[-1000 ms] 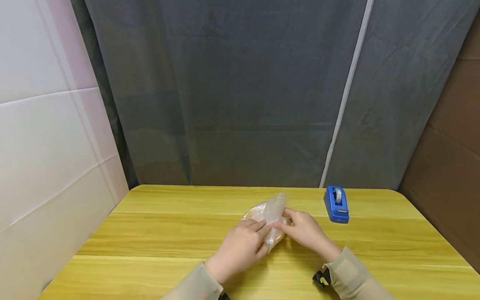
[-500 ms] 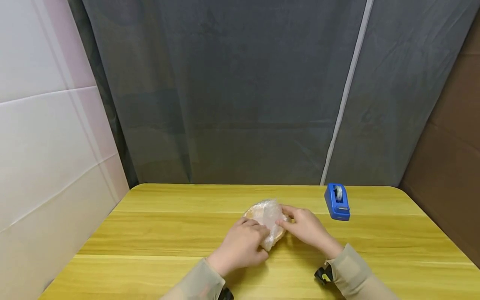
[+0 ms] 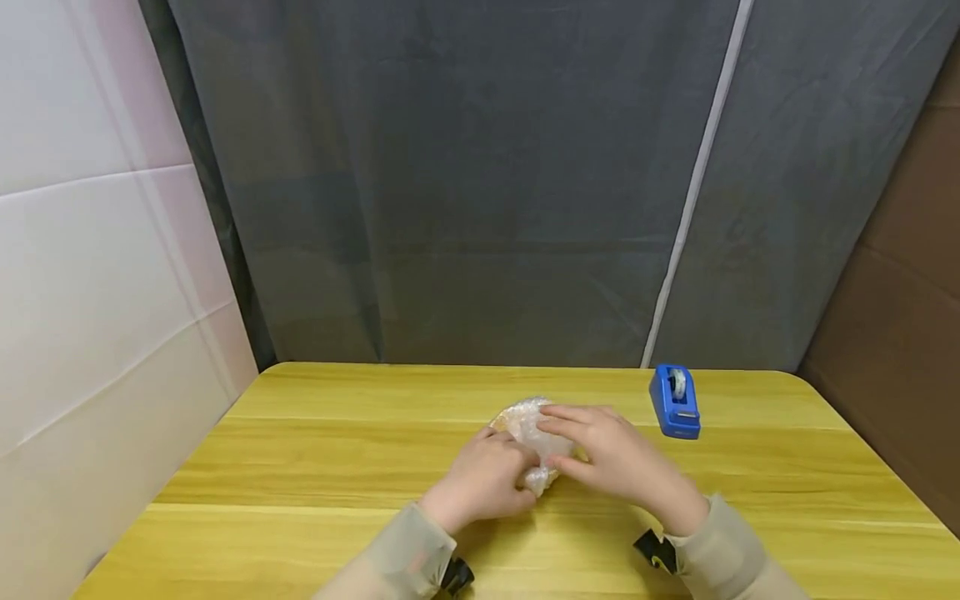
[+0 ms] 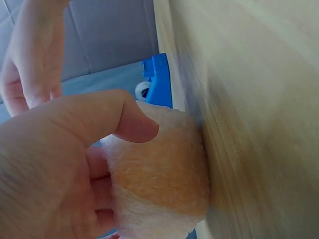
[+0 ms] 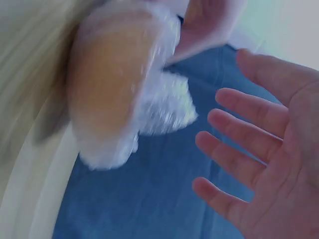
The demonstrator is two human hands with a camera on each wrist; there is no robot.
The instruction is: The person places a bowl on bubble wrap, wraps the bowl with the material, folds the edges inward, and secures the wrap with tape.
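Note:
A rounded bundle in clear bubble wrap [image 3: 554, 445] sits on the table, with something orange-tan showing through. What is inside cannot be made out. My left hand [image 3: 486, 480] holds it from the left, bent fingers on top and thumb along the near side. In the left wrist view that thumb [image 4: 137, 125] lies in front of the wrapped side. My right hand [image 3: 618, 457] is at the bundle's right, fingers extended. The right wrist view shows those fingers [image 5: 244, 132] spread and apart from the bundle. A crumpled flap of bubble wrap [image 5: 167, 107] sticks out there.
A blue tape dispenser [image 3: 675, 403] with a roll of clear tape stands at the back right of the wooden table [image 3: 337, 450]. A dark grey curtain [image 3: 480, 183] hangs behind, a white panel [image 3: 112, 250] at the left, and a brown panel [image 3: 900, 292] at the right.
The raised flap of bubble wrap has folded down onto the bundle. My right hand has let go of the wrap's edge and its fingers have straightened. The left hand stays on the bundle.

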